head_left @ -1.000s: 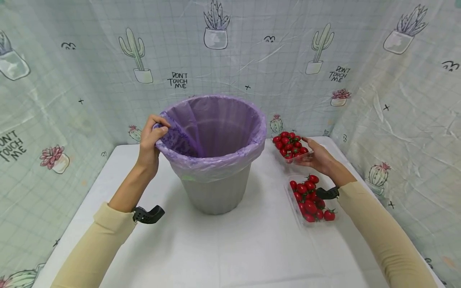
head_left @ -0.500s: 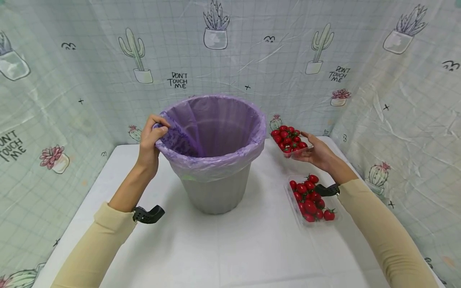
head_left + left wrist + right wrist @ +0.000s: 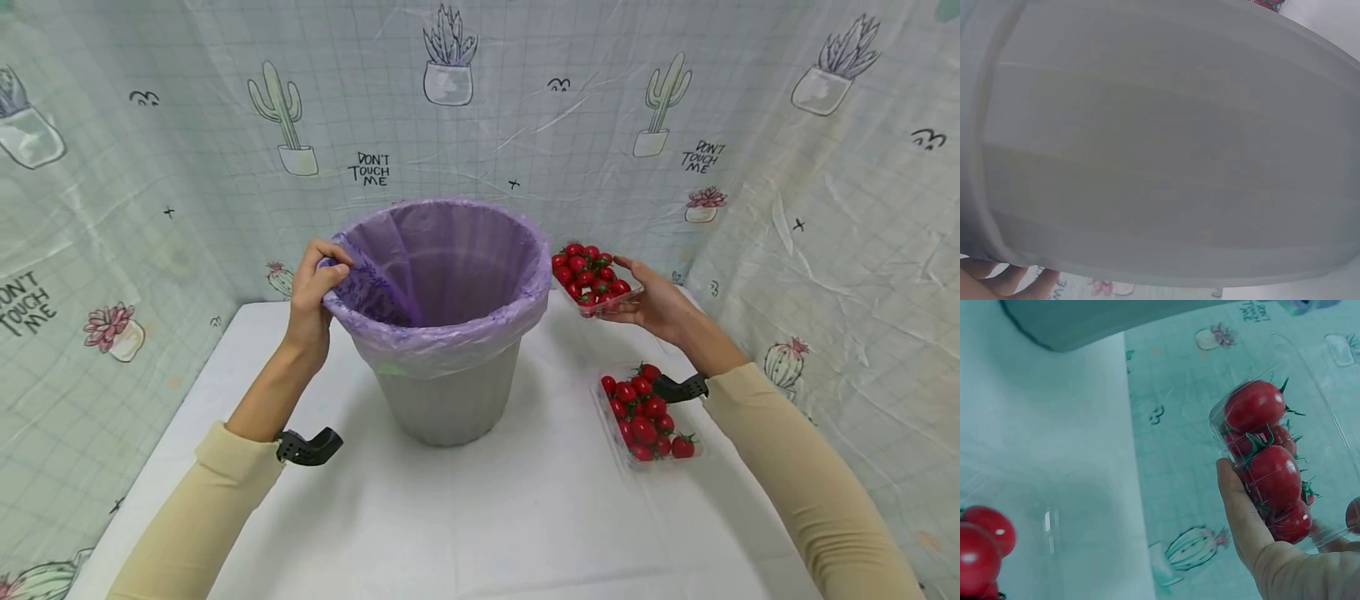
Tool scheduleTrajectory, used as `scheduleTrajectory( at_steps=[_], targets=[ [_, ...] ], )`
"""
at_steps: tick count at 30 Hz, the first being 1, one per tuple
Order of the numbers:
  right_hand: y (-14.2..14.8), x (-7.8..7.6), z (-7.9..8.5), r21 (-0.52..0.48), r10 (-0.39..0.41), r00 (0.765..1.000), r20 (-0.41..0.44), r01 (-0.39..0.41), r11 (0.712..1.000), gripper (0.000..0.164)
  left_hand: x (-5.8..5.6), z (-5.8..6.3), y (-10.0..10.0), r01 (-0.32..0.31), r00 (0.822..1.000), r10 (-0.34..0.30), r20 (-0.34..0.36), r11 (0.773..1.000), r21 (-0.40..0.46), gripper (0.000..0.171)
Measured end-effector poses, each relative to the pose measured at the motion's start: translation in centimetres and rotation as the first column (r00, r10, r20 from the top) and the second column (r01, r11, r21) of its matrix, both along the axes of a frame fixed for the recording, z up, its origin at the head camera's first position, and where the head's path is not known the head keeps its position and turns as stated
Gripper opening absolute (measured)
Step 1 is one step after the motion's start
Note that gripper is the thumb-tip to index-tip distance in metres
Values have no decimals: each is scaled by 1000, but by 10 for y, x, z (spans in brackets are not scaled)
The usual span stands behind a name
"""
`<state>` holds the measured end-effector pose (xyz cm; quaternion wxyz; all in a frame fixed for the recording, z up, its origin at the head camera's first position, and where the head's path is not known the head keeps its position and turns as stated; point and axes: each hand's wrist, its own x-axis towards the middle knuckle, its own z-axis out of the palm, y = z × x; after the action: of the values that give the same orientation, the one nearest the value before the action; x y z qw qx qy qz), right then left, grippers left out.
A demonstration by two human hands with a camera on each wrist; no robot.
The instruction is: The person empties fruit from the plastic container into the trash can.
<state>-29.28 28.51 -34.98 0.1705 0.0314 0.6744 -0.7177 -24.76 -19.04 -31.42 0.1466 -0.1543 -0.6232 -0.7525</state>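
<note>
A grey bin (image 3: 450, 400) lined with a purple plastic bag (image 3: 442, 354) stands upright on the white table. My left hand (image 3: 315, 283) grips its left rim, thumb over the folded bag edge and fingers on the outer side. My right hand (image 3: 648, 304) holds a clear plastic tray of cherry tomatoes (image 3: 585, 275), raised above the table just right of the bin. In the right wrist view the thumb lies along the side of this tray (image 3: 1266, 462). Below my right wrist, a second clear tray of cherry tomatoes (image 3: 641, 417) rests on the table.
The white tabletop (image 3: 360, 517) spreads in front of the bin. Behind and at both sides hangs a pale sheet (image 3: 480, 125) printed with cacti and lettering. A black camera strap (image 3: 307, 447) sits on my left wrist.
My right hand has lifted the far tomato tray off the table and moved it up and left, closer to the bin. The left hand and bin stay where they were.
</note>
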Motion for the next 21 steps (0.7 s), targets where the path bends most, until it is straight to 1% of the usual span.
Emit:
scheduleTrajectory(
  at_steps=[12, 19, 21],
  targets=[
    [-8, 3, 25, -45, -5, 999, -34, 3, 999, 64, 1, 1, -1, 1, 1000, -1, 2, 1000, -4, 15],
    [-12, 5, 36, 3, -6, 997, -74, 6, 1000, 64, 0, 1, -1, 1, 1000, -1, 6, 1000, -7, 15],
    [-13, 5, 40, -4, -7, 997, -74, 7, 1000, 64, 0, 0, -1, 0, 1000, 0, 6, 1000, -7, 15]
  ],
)
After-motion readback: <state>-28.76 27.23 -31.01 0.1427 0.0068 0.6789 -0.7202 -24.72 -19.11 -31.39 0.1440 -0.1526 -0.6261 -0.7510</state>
